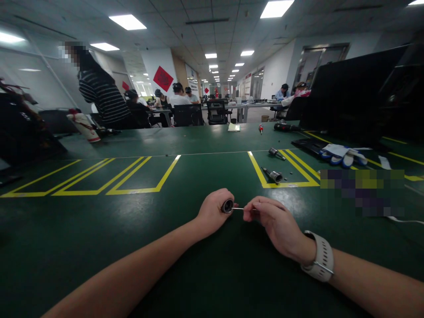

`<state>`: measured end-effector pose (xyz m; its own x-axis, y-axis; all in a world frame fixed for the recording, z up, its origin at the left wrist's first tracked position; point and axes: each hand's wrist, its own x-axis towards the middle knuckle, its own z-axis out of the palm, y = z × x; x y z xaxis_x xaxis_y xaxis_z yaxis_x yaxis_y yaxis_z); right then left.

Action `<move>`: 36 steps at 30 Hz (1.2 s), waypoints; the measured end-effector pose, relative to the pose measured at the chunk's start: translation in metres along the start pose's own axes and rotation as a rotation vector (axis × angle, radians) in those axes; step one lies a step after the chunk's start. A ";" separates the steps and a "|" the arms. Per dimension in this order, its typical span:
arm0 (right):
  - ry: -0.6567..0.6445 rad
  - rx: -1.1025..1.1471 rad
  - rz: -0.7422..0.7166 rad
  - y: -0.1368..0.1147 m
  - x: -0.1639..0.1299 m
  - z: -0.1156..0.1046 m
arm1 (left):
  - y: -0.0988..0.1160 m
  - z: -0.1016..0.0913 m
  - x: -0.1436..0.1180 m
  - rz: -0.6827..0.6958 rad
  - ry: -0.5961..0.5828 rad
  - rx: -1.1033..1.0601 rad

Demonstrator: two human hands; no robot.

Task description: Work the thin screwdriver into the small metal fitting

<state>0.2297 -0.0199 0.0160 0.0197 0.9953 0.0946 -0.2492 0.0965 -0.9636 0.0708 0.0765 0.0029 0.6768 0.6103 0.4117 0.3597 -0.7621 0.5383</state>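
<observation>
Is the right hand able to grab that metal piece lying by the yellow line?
Probably yes: nothing lies between the right hand and the metal piece, but its fingers already pinch a thin pin.

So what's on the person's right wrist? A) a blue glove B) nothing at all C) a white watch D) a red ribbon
C: a white watch with a pale strap wraps the wrist behind the right hand, which pinches a thin metal pin.
</observation>
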 end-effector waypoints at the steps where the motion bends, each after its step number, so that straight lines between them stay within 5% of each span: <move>1: 0.015 0.003 -0.016 0.001 0.000 -0.001 | 0.000 0.000 0.000 -0.012 0.001 0.005; 9: -0.014 -0.540 -0.265 -0.002 -0.008 0.004 | -0.003 0.002 0.001 0.024 -0.038 0.183; 21: -0.005 0.134 0.069 0.007 0.010 -0.008 | -0.001 -0.001 0.001 0.009 -0.038 -0.001; 24: 0.009 0.105 0.033 0.008 0.008 -0.006 | -0.001 0.000 0.002 -0.022 -0.030 0.005; 31: 0.023 -0.422 -0.217 -0.004 -0.003 0.004 | -0.003 0.002 -0.001 0.012 -0.089 0.199; 36: 0.011 -0.146 -0.053 -0.002 0.004 -0.002 | -0.002 0.002 0.000 0.029 -0.101 0.142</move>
<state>0.2327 -0.0157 0.0177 0.0396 0.9888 0.1440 -0.1039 0.1474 -0.9836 0.0709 0.0774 0.0003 0.7466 0.5685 0.3455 0.4218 -0.8062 0.4149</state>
